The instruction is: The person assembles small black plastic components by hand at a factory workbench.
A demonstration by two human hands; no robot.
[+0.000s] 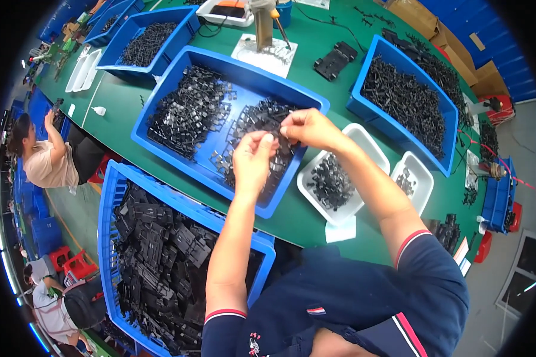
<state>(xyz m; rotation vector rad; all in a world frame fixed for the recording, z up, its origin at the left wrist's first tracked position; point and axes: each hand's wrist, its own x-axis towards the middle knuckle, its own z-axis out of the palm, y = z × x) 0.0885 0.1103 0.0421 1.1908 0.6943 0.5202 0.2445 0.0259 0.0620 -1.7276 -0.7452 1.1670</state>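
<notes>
My hands, two: left hand (pixel 253 160), right hand (pixel 309 128). Central blue bin (pixel 250 90) on my bench (pixel 315 30): one, holding two heaps of small black parts (pixel 187 116). Side blue bin (pixel 375 119), 2 o'clock: one. Blue basket (pixel 108 247), between 7 and 8 o'clock: one. Co-workers (pixel 47 163): two, 8 and 9 o'clock.

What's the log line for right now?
left hand: over blue tray; right hand: over blue tray; grip: unclear; tray contents: black parts
</notes>
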